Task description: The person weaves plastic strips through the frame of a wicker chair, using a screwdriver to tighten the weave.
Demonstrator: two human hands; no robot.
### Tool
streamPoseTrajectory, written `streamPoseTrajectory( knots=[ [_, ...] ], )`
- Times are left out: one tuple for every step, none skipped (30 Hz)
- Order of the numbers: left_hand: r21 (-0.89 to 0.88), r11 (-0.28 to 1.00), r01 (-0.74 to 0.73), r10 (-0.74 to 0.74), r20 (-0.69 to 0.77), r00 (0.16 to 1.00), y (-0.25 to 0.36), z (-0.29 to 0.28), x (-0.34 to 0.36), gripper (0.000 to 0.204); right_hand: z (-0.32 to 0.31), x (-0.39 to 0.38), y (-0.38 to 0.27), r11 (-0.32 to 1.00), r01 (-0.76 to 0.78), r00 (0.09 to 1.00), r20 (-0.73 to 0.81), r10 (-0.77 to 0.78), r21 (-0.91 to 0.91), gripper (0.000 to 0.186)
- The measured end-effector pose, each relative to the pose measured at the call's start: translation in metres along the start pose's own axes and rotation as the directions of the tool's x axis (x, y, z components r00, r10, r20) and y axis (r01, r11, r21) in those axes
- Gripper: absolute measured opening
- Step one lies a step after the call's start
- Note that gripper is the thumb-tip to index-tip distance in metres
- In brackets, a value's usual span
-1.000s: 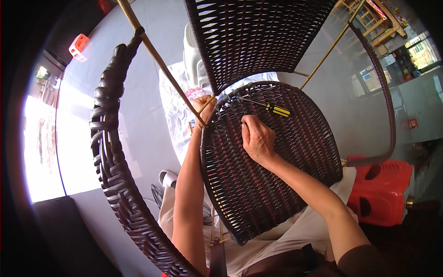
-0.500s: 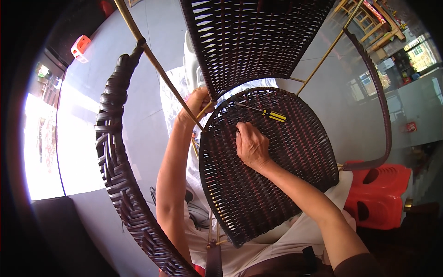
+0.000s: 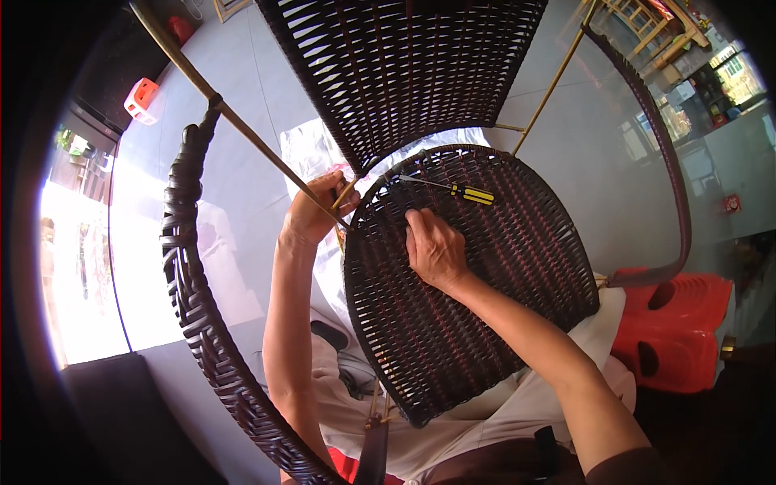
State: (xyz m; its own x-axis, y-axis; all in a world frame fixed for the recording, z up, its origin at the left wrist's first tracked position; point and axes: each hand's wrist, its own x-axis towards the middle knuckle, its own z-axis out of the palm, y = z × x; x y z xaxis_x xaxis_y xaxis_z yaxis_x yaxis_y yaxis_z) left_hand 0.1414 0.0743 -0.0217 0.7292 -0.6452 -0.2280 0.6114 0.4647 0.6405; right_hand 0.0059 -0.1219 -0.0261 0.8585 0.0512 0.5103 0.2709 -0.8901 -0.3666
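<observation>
A dark brown woven wicker chair stands before me, its seat [image 3: 485, 299] close to my lap and its backrest [image 3: 412, 73] rising beyond. My left hand [image 3: 318, 206] is at the seat's back left corner, beside a brass-coloured frame tube [image 3: 259, 145]. Its fingers curl in by the tube; what they pinch is too small to make out. Over the left part of the seat, my right hand [image 3: 437, 249] has thumb and fingers pressed together, their contents hidden. A screwdriver [image 3: 470, 194] with a yellow and black handle lies on the seat, its shaft toward the back left.
Woven armrests curve on the left [image 3: 202, 283] and right [image 3: 667, 153]. Red plastic stools [image 3: 683, 331] stand at right, with a small red-and-white stool [image 3: 141, 101] far left. Clear plastic sheeting [image 3: 307, 149] lies behind the seat. Wooden furniture [image 3: 671, 48] is at the far right.
My left hand has come out from behind the frame toward me, so more of its fingers show. The chair sits slightly further left in view. My right hand stays pinched over the seat.
</observation>
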Motion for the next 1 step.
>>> streamPoseTrajectory(
  knots=[
    [-0.001,1.0,0.028,-0.028,-0.073,0.997,0.0023,0.0044,-0.0023,0.02,-0.0012,0.0,0.0013,1.0,0.002,1.0,-0.009,-0.002,-0.001,0.011]
  ],
)
